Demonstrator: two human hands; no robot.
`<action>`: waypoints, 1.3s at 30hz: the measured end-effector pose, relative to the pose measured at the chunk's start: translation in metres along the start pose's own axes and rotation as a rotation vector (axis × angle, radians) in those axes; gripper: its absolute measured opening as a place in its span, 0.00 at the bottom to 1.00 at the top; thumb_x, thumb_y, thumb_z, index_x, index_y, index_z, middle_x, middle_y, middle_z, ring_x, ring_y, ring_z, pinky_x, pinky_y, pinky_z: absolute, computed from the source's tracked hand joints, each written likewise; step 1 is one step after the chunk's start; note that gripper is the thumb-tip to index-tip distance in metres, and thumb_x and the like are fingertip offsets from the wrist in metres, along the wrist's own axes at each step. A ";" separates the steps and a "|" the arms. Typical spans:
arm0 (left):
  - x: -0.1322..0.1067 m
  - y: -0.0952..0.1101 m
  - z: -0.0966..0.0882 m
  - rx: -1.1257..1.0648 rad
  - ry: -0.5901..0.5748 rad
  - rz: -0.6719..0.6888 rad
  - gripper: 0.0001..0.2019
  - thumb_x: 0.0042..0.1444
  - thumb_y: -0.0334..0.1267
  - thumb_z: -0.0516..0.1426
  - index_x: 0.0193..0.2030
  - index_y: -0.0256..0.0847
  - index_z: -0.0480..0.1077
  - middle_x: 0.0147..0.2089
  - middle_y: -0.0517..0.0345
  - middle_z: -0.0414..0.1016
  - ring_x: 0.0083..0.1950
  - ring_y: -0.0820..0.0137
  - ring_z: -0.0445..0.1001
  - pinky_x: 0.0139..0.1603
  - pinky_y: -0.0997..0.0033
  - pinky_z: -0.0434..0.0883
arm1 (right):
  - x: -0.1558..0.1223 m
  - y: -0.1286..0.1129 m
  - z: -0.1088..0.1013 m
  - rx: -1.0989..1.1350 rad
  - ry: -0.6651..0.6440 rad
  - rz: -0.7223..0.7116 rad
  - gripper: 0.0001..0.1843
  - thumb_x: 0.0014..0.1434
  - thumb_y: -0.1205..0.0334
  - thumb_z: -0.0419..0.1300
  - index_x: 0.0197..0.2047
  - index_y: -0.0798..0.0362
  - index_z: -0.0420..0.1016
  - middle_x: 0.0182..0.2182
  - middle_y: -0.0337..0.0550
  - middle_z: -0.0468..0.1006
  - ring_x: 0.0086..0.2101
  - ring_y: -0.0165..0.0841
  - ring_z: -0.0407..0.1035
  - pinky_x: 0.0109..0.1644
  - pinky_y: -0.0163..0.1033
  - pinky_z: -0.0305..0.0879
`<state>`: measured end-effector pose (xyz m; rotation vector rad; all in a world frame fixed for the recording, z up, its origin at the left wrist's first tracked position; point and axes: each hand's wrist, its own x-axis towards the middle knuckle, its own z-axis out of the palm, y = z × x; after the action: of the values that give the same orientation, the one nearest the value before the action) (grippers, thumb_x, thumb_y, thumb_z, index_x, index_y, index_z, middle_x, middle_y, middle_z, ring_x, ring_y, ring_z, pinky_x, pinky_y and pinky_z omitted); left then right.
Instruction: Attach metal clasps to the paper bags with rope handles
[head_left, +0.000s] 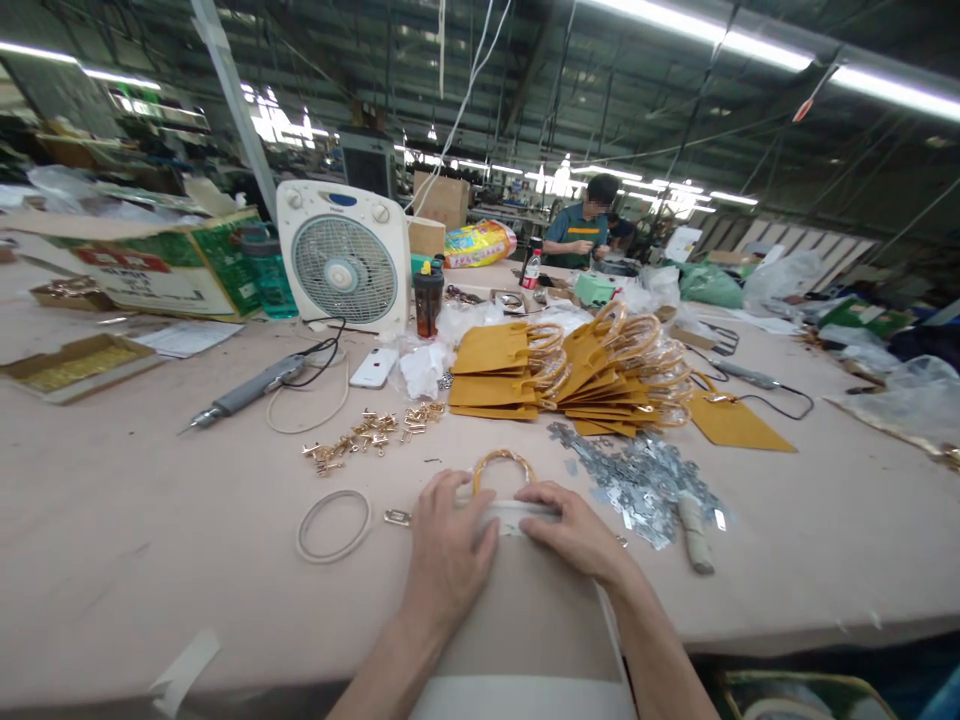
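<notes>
A flat grey-beige bag panel (532,615) with a pale top edge lies in front of me, reaching over the table's near edge. Beyond that edge rises a looped tan handle (504,457), seemingly wrapped in clear plastic. My left hand (448,550) grips the pale edge at its left part, fingers curled over the far side and thumb on top. On the right part, my right hand (574,530) holds the same edge, its thumb towards the middle. A small gold metal fitting (397,517) sits just left of my left hand. What the fingertips press beneath is hidden.
Stacked yellow panels with looped handles (517,370) lie ahead. Silvery metal plates (645,485) are heaped at right, near a rolled beige piece (696,535). Leftward are gold fittings (367,432), a tape ring (334,527), an electric screwdriver (247,390) and a fan (343,260). A co-worker (581,230) is beyond.
</notes>
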<state>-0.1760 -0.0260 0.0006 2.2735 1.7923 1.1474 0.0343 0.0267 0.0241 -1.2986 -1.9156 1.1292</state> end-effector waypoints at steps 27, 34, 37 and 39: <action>0.006 -0.003 -0.002 -0.170 -0.182 -0.037 0.07 0.69 0.37 0.56 0.39 0.44 0.74 0.40 0.57 0.76 0.44 0.63 0.73 0.45 0.63 0.66 | 0.022 -0.028 -0.006 -0.147 -0.129 0.006 0.20 0.51 0.64 0.64 0.48 0.53 0.83 0.49 0.46 0.82 0.51 0.43 0.74 0.62 0.46 0.65; 0.004 -0.007 0.001 -0.136 -0.188 -0.023 0.10 0.72 0.39 0.52 0.40 0.44 0.72 0.41 0.56 0.74 0.45 0.62 0.71 0.45 0.62 0.65 | 0.034 -0.022 -0.004 -0.140 -0.195 0.050 0.18 0.49 0.65 0.63 0.45 0.52 0.82 0.45 0.44 0.83 0.47 0.43 0.75 0.56 0.44 0.68; 0.004 -0.008 0.004 -0.133 -0.193 -0.019 0.11 0.73 0.39 0.51 0.41 0.44 0.71 0.41 0.56 0.74 0.45 0.62 0.70 0.46 0.61 0.65 | 0.037 -0.016 -0.004 -0.117 -0.218 0.049 0.18 0.49 0.65 0.63 0.44 0.53 0.81 0.44 0.44 0.82 0.45 0.42 0.75 0.53 0.44 0.69; 0.004 -0.008 0.004 -0.137 -0.196 -0.023 0.11 0.73 0.39 0.50 0.41 0.44 0.71 0.41 0.56 0.74 0.45 0.62 0.70 0.46 0.61 0.65 | 0.035 -0.012 -0.004 -0.098 -0.217 0.005 0.17 0.50 0.65 0.62 0.45 0.52 0.81 0.45 0.44 0.81 0.46 0.42 0.74 0.55 0.45 0.68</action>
<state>-0.1798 -0.0183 -0.0040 2.1956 1.6126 0.9729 0.0192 0.0586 0.0366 -1.2763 -2.1503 1.2355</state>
